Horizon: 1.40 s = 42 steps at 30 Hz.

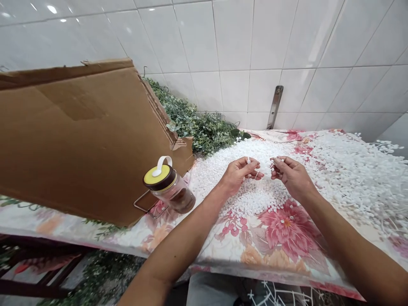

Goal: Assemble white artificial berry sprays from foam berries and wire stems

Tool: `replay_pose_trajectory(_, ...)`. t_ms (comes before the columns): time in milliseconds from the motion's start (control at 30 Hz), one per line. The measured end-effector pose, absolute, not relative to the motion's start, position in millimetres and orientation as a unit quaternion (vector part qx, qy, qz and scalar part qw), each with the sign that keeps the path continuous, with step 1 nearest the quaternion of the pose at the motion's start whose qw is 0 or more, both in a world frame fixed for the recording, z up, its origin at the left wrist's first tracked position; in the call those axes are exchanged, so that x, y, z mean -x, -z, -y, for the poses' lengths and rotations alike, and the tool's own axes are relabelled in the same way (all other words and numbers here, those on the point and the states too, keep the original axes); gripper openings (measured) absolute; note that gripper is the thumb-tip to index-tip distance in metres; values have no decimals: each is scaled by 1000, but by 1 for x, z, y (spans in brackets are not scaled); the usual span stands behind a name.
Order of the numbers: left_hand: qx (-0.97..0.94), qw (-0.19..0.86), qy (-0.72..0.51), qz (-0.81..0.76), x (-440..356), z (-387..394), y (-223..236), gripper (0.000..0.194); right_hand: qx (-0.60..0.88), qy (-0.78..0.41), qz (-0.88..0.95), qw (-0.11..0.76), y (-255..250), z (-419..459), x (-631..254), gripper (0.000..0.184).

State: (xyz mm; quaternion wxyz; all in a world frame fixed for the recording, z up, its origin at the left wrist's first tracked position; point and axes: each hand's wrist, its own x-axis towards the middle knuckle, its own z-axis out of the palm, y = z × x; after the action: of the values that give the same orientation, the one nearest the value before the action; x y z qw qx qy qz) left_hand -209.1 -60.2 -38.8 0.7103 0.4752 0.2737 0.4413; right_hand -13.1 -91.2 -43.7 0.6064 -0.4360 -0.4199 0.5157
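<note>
Over a pile of small white bead-like plastic pieces (255, 199), my two hands face each other a short gap apart. My left hand (239, 173) is closed in a pinch on a small white plastic piece (249, 161), with another thin white bit showing by the lower fingers. Thumb and fingers of my right hand (291, 172) grip a white stem piece (272, 164) with tiny round ends. Its exact shape is partly hidden by the fingertips. To the right spreads a second heap of white stemmed pieces (353, 174).
A large cardboard box (83, 144) leans at the left. Before it stands a jar (177, 197) with a yellow and brown lid. Artificial green foliage (207, 127) lies behind, against the tiled wall (232, 89). A floral cloth (283, 238) covers the table. White branched pieces (280, 295) show below its front edge.
</note>
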Motion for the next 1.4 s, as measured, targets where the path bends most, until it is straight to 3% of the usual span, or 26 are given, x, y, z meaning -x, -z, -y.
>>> replay_pose_trajectory(233,-499,713,-434,-234,211,63,38,47,428,-483,452,615,41,97,10,30)
replay_pose_trajectory(900,-492,707,-425,-277,206,60,47,43,461,-481,422,615,55,90,7,42)
replay_pose_trajectory(1100,-493,692,-443,-287,208,55,53,47,425,-480,426,638,45,94,6,35)
replay_pose_trajectory(1400,-499,659,-474,-303,206,53,57,50,458,-509,429,589,45,96,9,39)
